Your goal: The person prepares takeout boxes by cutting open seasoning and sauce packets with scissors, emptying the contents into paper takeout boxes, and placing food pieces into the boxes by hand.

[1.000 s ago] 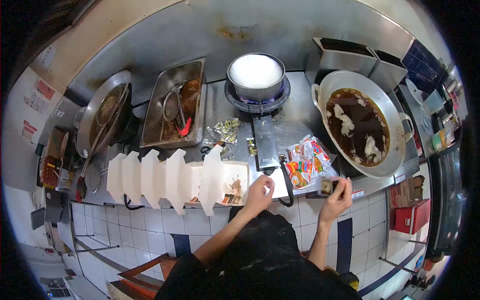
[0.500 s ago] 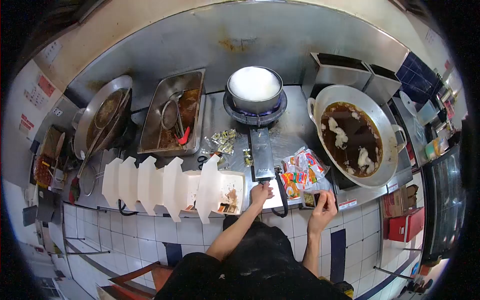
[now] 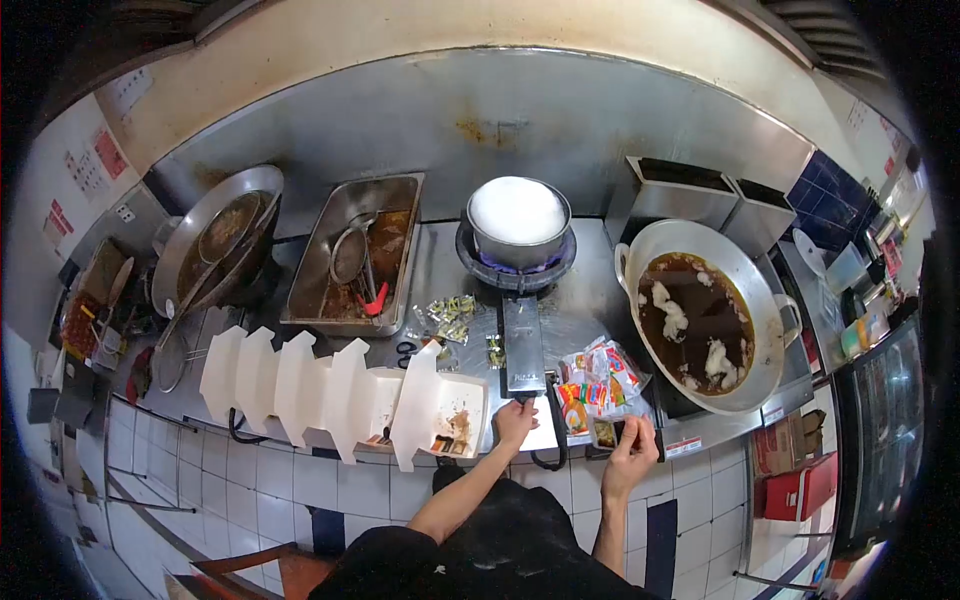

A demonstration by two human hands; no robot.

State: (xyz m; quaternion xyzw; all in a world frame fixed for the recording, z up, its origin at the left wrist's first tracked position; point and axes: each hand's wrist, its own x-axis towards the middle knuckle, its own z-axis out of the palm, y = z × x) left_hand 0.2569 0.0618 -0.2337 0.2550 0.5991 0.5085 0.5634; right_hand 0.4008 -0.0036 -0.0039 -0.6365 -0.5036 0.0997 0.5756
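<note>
1. Far left, printed notices [image 3: 107,155] with red blocks hang on the wall, too small to read; below, a wok [image 3: 255,180] holds brown oil and a skimmer.
2. A rectangular steel pan [image 3: 370,198] holds brown liquid, a strainer and a red-handled utensil.
3. White paper boxes [image 3: 265,375] stand open in a row on the steel table [image 3: 590,242]; the rightmost has brown residue inside.
4. Foil sachets [image 3: 450,318] lie behind them.
5. The left hand [image 3: 517,425] is at the front of the gas stove [image 3: 522,345], its fingers curled; whether they grip the knob I cannot tell. The stove's lettering is blurred.
6. A pot [image 3: 520,253] brimming with white foam sits over blue flame.
7. Red, yellow and white packets [image 3: 600,385] bear unreadable print.
8. Right-hand [image 3: 630,452] fingers bend together just beside a small container [image 3: 604,445] of greenish-brown contents near the packets; any grip is unclear.
9. A two-handled wok [image 3: 768,330] holds dark oil and floating white pieces.
</note>
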